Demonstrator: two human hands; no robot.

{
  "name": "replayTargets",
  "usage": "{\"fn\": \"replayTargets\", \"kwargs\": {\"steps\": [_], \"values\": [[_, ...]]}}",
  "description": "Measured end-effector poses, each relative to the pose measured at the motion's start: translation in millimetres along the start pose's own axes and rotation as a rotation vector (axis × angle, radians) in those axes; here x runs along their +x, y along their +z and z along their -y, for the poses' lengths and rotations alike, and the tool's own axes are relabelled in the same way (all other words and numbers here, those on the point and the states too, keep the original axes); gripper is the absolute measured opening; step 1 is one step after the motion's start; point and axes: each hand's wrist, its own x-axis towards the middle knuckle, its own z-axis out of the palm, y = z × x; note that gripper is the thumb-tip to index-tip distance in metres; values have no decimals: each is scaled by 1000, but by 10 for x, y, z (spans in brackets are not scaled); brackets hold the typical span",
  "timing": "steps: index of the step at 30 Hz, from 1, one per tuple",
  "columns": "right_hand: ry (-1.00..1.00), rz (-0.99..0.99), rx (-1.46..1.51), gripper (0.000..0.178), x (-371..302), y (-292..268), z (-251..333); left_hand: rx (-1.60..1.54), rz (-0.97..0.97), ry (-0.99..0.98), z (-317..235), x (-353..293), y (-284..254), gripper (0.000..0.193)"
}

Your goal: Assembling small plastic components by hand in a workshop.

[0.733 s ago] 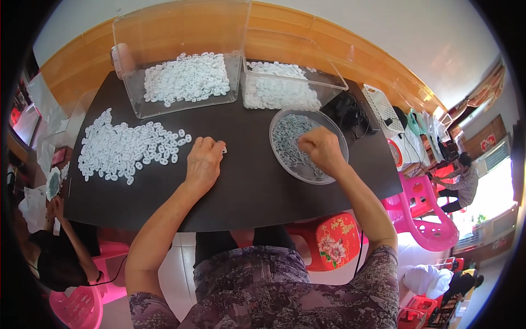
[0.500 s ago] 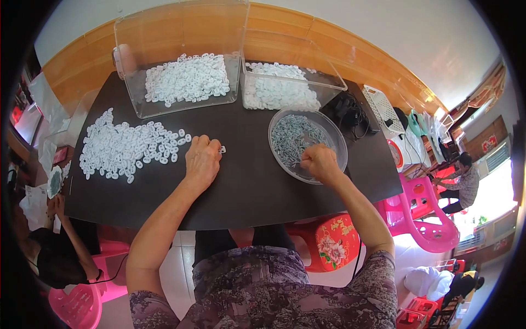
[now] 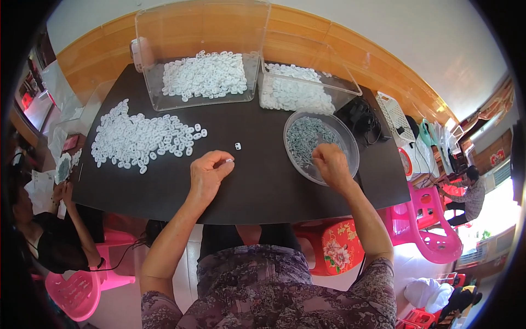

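the person sits at a dark rectangular table (image 3: pixel 257 192) with both forearms entering from the lower edge. the left hand (image 3: pixel 208 175) rests on the tabletop with thumb and forefinger pinched together on a small white plastic piece (image 3: pixel 228 160) at the fingertips; the other fingers are curled under. a single small white clip-like piece (image 3: pixel 238 146) lies loose on the table just beyond and slightly to the right of that pinch, apart from it, and the left hand is clearly the nearer one to it. the piece is too small to tell its long axis.

the right hand (image 3: pixel 330 164) lies over the near rim of a round clear plastic bowl of small grey-green parts (image 3: pixel 320 143), fingers bunched down among the parts; whether they hold any cannot be told.

to the left, well apart from the left hand, a loose heap of white plastic rings (image 3: pixel 142 140) spreads across the table. at the far edge stand a large clear plastic bin holding white pieces (image 3: pixel 203 77) and, touching it on the right, a second clear bin tipped toward the table (image 3: pixel 298 90), also with white pieces.

other persons sit at the far left and far right edges of view, clear of the work.
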Motion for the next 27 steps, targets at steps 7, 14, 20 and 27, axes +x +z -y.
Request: {"fn": "replayTargets", "kwargs": {"steps": [7, 14, 20, 27], "values": [[-132, 15, 453, 16, 66, 199, 526, -275, 25, -25, -77, -319, -15, 13], [137, 193, 1020, 18, 59, 504, 1109, -571, 6, -167, -163, -499, -31, 16], [148, 193, 882, 19, 107, 740, 1220, -535, -104, -113, -8, -487, 26, 16], [316, 200, 1099, 21, 183, 881, 1344, 14, -296, 296, -34, -375, 126, 9]]}}
